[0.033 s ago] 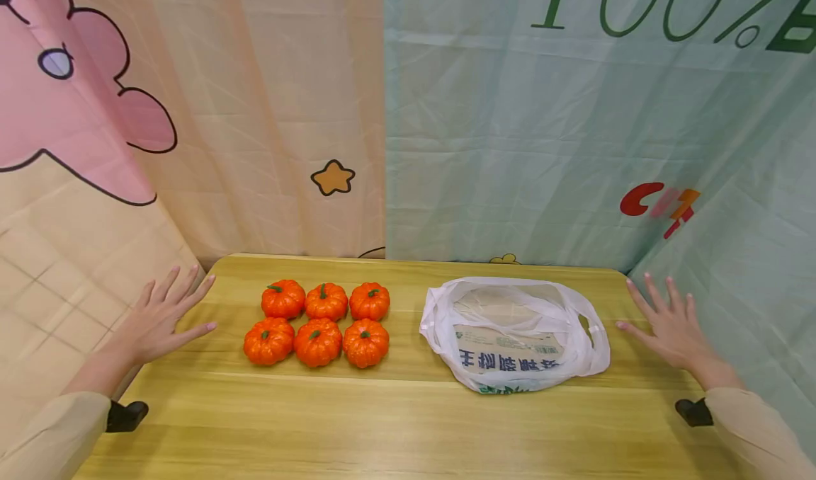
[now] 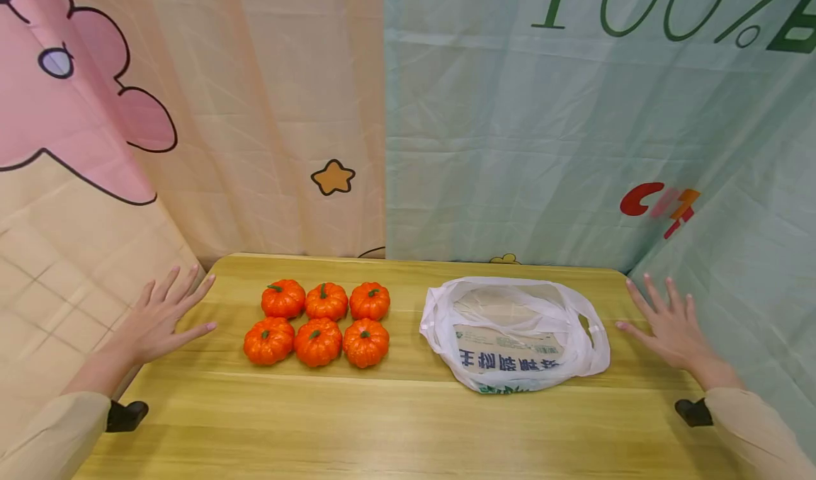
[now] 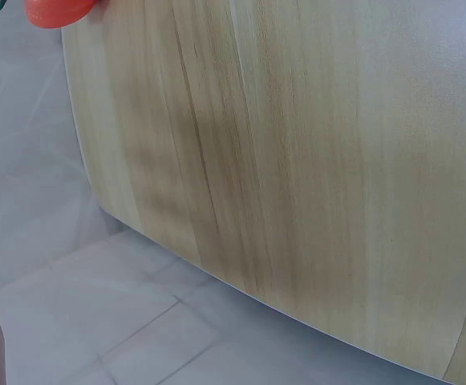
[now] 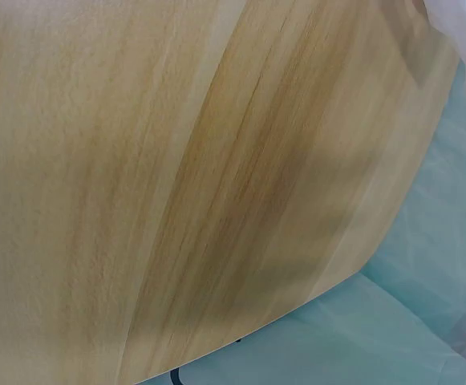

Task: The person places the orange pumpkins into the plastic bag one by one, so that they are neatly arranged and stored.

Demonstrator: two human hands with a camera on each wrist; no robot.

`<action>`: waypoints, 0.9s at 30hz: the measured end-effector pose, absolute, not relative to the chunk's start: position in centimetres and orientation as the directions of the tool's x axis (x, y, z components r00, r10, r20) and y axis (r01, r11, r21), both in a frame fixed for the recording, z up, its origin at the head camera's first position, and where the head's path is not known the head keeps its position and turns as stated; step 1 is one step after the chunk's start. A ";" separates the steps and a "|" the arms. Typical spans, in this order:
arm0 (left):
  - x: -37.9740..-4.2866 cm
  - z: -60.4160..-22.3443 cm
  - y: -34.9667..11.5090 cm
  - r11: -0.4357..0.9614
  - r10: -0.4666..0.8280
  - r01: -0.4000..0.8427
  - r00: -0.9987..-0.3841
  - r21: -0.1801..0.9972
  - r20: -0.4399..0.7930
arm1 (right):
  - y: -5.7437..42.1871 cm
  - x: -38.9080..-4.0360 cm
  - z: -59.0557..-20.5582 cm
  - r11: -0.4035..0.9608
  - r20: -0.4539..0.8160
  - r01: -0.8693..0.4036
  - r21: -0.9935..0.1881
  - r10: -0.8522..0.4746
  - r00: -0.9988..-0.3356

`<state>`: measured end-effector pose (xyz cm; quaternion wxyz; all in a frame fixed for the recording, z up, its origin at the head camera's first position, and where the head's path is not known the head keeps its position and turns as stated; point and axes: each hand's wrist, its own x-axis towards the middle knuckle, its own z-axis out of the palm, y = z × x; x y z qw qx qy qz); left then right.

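Small orange pumpkins (image 2: 317, 343) with green stems sit in two rows of three on the left half of the wooden table. To their right lies a white plastic bag (image 2: 440, 324), its mouth spread, with a beige printed packet (image 2: 503, 345) showing inside. My left hand (image 2: 162, 317) is held at the table's left edge, fingers spread, holding nothing. Over the right edge, my right hand (image 2: 672, 328) has its fingers spread too, beside the bag and apart from it. One pumpkin (image 3: 60, 10) peeks into the left wrist view; a bag corner (image 4: 461, 36) shows in the right wrist view.
The wooden table (image 2: 382, 423) has rounded far corners. Printed curtains (image 2: 287, 112) hang right behind it, and a pale green one (image 2: 752, 253) closes in the right side. Black wrist mounts (image 2: 127, 416) stick out from both sleeves.
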<state>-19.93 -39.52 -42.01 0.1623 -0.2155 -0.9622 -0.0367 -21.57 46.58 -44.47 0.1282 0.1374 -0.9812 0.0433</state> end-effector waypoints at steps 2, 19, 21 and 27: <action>-19.9 -42.0 -39.5 0.906 0.400 0.424 -0.856 0.002 0.326 | 46.6 -21.6 -44.5 0.958 0.264 -0.281 -0.053 -0.258 -0.929; -19.7 -42.0 -39.8 0.909 0.396 0.416 -0.865 0.001 0.309 | 46.3 -21.4 -44.4 0.957 0.278 -0.286 -0.037 -0.265 -0.923; -19.7 -41.9 -39.8 0.910 0.394 0.414 -0.867 0.001 0.306 | 46.2 -21.3 -44.3 0.957 0.277 -0.286 -0.040 -0.264 -0.924; -19.7 -41.7 -39.9 0.914 0.385 0.407 -0.873 0.011 0.299 | 45.9 -21.2 -44.3 0.956 0.291 -0.291 -0.039 -0.268 -0.919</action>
